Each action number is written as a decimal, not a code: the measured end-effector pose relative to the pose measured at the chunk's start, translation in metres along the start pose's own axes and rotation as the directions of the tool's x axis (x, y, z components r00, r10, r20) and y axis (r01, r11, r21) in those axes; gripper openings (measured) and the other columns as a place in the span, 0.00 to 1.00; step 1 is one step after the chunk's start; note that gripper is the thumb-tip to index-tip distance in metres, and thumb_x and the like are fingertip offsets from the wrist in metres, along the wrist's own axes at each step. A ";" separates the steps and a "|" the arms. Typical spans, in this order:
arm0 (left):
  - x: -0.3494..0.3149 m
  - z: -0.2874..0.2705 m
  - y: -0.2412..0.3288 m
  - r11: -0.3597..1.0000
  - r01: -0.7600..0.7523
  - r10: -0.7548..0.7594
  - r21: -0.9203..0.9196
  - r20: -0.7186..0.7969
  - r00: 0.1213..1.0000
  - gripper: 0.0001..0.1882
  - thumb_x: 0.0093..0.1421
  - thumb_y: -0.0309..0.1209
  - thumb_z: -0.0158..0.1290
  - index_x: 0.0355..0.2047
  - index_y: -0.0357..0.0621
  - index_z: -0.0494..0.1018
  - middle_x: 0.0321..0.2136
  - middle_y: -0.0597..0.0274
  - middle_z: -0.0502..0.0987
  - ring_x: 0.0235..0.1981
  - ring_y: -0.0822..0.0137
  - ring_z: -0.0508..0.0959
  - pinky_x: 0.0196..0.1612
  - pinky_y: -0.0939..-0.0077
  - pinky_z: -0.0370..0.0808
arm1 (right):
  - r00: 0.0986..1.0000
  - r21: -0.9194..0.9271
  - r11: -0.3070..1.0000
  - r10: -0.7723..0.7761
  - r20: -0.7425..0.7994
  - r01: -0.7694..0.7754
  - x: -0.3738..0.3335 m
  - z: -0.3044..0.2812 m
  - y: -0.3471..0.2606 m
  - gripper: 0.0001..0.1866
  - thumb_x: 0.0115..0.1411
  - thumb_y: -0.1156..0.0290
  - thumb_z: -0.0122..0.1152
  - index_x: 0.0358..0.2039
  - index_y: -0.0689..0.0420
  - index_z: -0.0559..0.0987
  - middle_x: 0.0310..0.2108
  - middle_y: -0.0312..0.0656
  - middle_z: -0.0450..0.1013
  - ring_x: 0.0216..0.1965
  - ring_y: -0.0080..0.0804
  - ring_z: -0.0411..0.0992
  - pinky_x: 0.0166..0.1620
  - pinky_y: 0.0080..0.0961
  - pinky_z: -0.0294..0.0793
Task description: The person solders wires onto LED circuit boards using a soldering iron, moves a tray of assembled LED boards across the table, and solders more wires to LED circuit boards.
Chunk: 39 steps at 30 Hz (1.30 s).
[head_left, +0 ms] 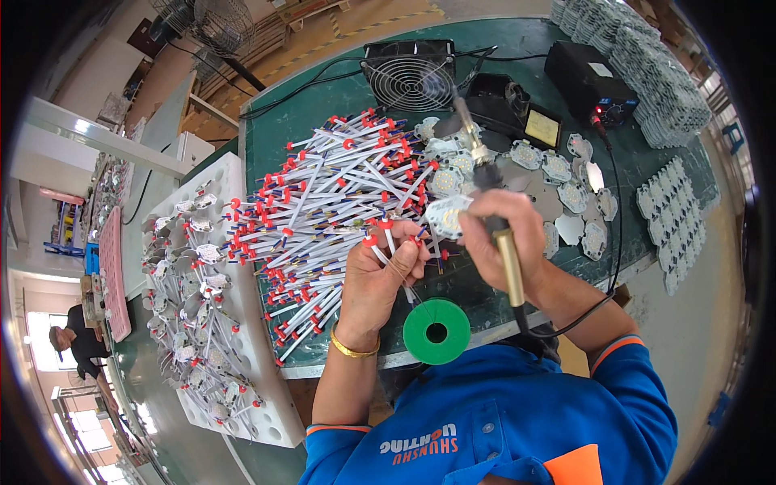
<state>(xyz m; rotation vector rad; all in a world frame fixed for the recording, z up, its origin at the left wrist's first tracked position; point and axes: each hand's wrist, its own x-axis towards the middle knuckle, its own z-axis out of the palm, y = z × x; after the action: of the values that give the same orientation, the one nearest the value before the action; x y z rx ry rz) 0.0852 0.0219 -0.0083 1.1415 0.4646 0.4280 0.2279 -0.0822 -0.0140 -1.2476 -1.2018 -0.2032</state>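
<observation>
Nearest the head camera is the wearer's blue shirt (477, 420), with a green spool (436, 353) just beyond it at the edge of the green desk (489, 295). White leads with red caps are heaped (331, 202) left of centre, beside a white perforated tray (279, 404) loaded with wired boards. Behind stand a black fan (411, 81), a stand with a yellow sponge (541, 128) and a black box (590, 85); loose boards (573, 196) lie to the right. A black cord (619, 218) loops beside the right forearm. The left hand (380, 275) has its fingers clamped on red-capped leads (371, 241). The right hand's (513, 230) fingers grip a soldering iron (509, 267), tip pointing away, and a round board (444, 217) sits at its thumb, near the left fingertips.
</observation>
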 end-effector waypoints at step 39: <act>-0.002 0.011 0.006 0.953 -0.086 0.103 0.290 -0.045 0.994 0.10 0.48 0.18 0.57 0.31 0.33 0.70 0.20 0.63 0.75 0.21 0.76 0.74 0.26 0.84 0.72 | 0.961 0.107 0.994 -0.021 0.277 -0.009 0.016 -0.014 0.003 0.15 0.44 0.81 0.60 0.34 0.56 0.70 0.30 0.42 0.73 0.26 0.39 0.73 0.27 0.27 0.72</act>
<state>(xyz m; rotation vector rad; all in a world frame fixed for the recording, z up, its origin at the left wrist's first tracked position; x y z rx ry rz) 0.0894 0.0148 0.0014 1.4405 0.5377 0.4899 0.2450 -0.0842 -0.0010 -1.2051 -1.4391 0.0344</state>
